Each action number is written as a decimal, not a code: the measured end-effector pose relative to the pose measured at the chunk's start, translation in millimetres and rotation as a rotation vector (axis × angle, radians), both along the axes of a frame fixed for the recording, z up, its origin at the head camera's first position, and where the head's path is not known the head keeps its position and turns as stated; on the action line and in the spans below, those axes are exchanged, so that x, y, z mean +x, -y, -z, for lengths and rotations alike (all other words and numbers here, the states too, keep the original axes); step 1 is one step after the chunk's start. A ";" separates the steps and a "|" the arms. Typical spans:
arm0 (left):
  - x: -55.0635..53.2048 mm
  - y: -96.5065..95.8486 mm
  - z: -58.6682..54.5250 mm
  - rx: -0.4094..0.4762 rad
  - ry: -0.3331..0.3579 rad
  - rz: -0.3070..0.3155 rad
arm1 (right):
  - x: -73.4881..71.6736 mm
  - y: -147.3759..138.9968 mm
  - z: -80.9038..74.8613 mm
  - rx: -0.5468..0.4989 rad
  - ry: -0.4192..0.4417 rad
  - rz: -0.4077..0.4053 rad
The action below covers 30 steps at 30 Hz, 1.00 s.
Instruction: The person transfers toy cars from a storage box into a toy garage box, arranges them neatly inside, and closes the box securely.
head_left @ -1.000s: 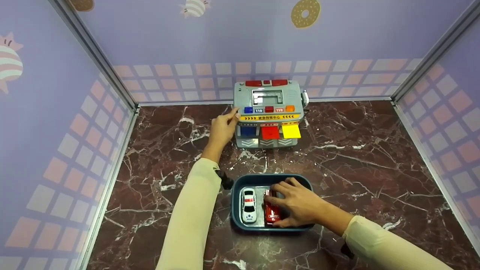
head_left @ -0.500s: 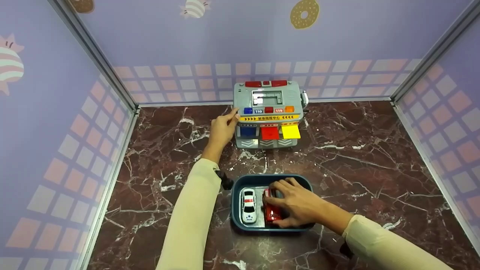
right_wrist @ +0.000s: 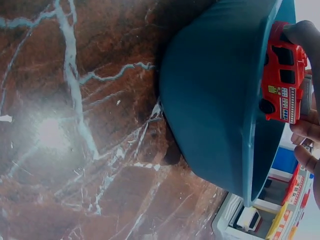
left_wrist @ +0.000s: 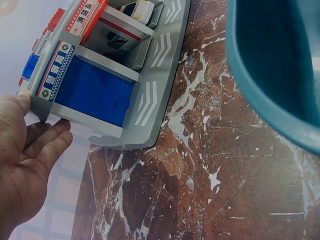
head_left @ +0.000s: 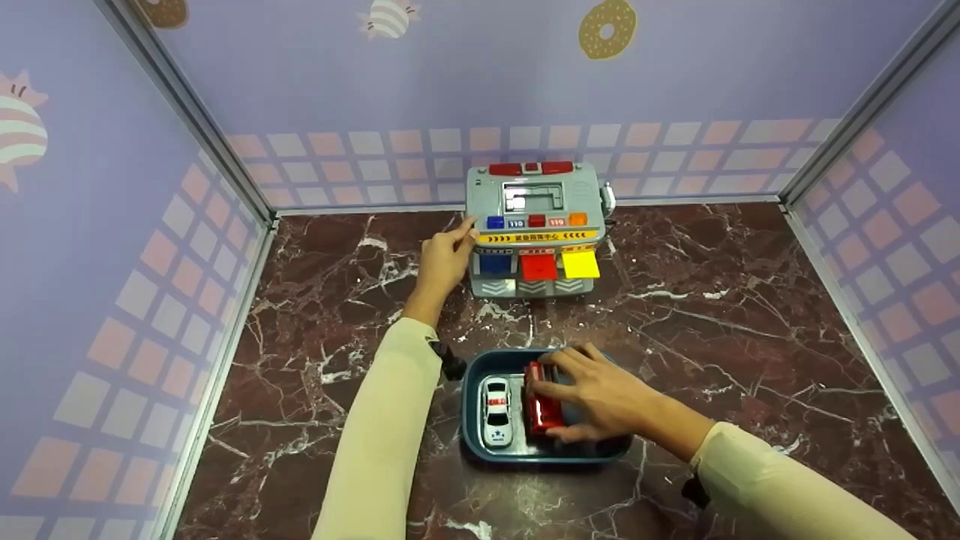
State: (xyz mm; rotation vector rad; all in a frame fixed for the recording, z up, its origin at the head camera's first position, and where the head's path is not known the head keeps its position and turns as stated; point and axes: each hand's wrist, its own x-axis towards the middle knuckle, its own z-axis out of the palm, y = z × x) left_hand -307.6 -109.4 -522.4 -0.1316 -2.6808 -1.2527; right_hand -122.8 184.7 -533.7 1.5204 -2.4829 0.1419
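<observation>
Moved: red toy car has risen and shifted toward the back edge of the bin since half a second ago.
My right hand: gripping the red toy car between fingers and thumb, at the middle of the bin.
White toy car: lying in the bin along its left wall, apart from the red one.
My left hand: relaxed, fingers touching the toy station at its left side.
Station's place: by the back edge of the surface.
Station's doors: red flap and yellow flap jut out; blue shutter hangs down.
</observation>
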 end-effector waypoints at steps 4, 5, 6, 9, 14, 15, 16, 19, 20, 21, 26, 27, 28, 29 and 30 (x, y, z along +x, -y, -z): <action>-0.5 0.2 1.2 -0.003 0.000 -0.005 | -0.8 -0.7 -2.1 0.013 -0.006 0.005; -0.6 0.2 1.4 -0.003 -0.001 -0.006 | -0.9 -0.8 -2.4 0.017 -0.005 0.008; -0.7 0.2 1.6 -0.002 -0.001 -0.005 | -1.1 -1.0 -2.7 0.020 -0.005 0.010; -1.0 0.1 1.9 0.002 -0.006 -0.003 | -1.3 -1.4 -3.4 0.029 -0.008 0.014; -0.8 -0.5 1.5 0.004 -0.005 -0.009 | -1.4 -1.3 -2.9 0.026 -0.024 0.008; -0.6 -0.7 1.3 0.005 -0.001 -0.011 | -1.4 -1.3 -2.4 0.025 -0.028 0.005; -0.5 -0.9 1.2 0.004 0.002 -0.013 | -1.4 -1.2 -1.9 0.021 -0.029 0.002; 0.6 -1.2 0.3 0.018 0.021 -0.008 | -1.0 -1.2 -0.8 0.013 -0.031 -0.004; 0.9 -1.2 0.1 0.019 0.025 -0.006 | -0.9 -1.2 -0.1 0.011 -0.033 -0.006; 1.0 -1.1 0.0 0.019 0.026 -0.005 | -0.7 -1.2 0.2 0.010 -0.034 -0.008; 0.7 -0.8 0.2 0.018 0.021 -0.011 | -0.5 -1.2 1.6 0.013 -0.045 -0.010; 0.8 -0.7 0.1 0.021 0.021 -0.013 | -0.3 -1.2 1.5 0.016 -0.043 -0.008; 1.0 -0.7 -0.2 0.025 0.022 -0.013 | -0.4 -1.3 1.8 0.018 -0.043 -0.007; 1.1 -0.8 -0.3 0.027 0.020 -0.012 | -0.5 -1.4 2.0 0.018 -0.043 -0.007; 1.2 -0.8 -0.5 0.030 0.018 -0.011 | -0.5 -1.4 2.4 0.019 -0.042 -0.007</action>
